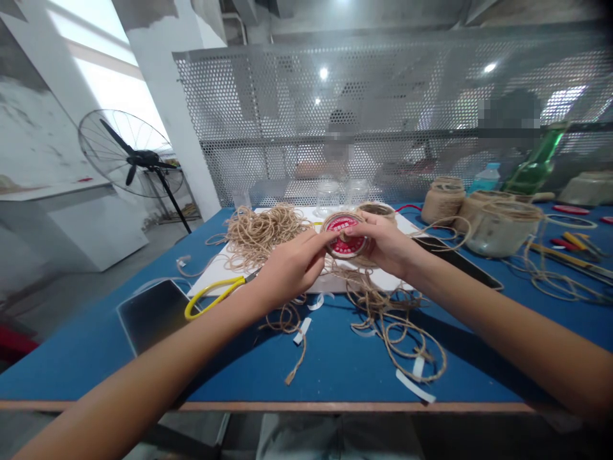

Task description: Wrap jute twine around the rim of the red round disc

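Observation:
Both my hands meet over the white board at a round disc (341, 248) with a red label, white print and a tan rim. My right hand (385, 243) is closed on its right side, thumb across the face. From the left, my left hand (299, 259) has its index finger stretched onto the disc's middle, the other fingers curled. Just behind stands a twine-wrapped jar (378, 209), partly hidden by my right hand. A large heap of jute twine (265, 233) lies left of the disc. Loose twine (383, 306) trails below my hands.
Yellow-handled scissors (211, 300) and a dark tablet-like slab (153, 313) lie left; another dark slab (460, 262) lies right. Several wrapped jars (502, 227), a green bottle (536, 163) and tools (575, 243) crowd the right. Clear glass jars (328, 197) stand before the perforated metal screen (287, 121).

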Motion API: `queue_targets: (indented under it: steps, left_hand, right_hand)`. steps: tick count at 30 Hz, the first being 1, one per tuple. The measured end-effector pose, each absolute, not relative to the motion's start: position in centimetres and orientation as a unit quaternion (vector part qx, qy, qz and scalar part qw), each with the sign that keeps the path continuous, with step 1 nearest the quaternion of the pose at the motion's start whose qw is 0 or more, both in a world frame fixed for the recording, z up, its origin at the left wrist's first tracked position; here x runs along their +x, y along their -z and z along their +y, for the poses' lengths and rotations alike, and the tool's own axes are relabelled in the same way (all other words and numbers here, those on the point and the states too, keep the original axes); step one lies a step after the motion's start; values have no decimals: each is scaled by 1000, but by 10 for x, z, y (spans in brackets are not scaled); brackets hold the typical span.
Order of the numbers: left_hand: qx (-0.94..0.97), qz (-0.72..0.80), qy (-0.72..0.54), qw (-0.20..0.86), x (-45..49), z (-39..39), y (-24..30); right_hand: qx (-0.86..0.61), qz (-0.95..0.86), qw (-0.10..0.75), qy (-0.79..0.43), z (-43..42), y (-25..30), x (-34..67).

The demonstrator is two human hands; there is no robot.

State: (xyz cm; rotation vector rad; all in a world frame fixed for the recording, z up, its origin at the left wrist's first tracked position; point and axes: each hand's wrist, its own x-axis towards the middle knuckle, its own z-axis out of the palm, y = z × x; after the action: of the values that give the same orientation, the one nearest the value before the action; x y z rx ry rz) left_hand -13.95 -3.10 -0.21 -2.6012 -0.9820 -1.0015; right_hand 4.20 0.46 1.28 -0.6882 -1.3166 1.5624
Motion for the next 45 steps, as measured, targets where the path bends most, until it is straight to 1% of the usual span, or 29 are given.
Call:
queue_targets:
  steps: [4,10,14,18,24,26,30,33,39,42,45]
  left_hand:
    - [-863,-368,344,43,-137,-35,0]
    - [-839,-408,351,-80,-132,-40,-5]
    - [-834,-403,361,-105,-131,-39,-3]
    - [-836,-405,360,-84,-132,-38,-1]
    - [-850,-377,369,-20,-135,-37,-4]
    - [-855,-369,365,-7,-136,-35,-4]
    - [-862,-362,354,-6,-137,-32,-2]
    - [-871,-348,347,0,-139,-32,-2]
    - [-891,-337,297,57,-144,-29,-2]
    - [-891,-341,292,72,-146,-28,-1]
    - [-883,-356,299,62,-145,-30,-2]
  right_hand:
    - [-266,-525,487,-645,3,-13,40]
    - [-236,-512,509,-650,3,-6,38]
    - [-235,-501,522,-649,3,-1,36]
    - [-230,-526,517,-635,5,0,36]
    - [-247,-664,487,-512,18,-7,48]
    - [-251,-686,468,-498,21,-10,52]
    - [-254,-669,450,-534,18,-13,53]
    - [-265,-655,418,-571,14,-17,54]
    - [-278,-671,365,-583,12,-20,56]
    - [-286,-674,362,-577,13,-17,56]
    - [-293,-665,378,-574,16,-13,56]
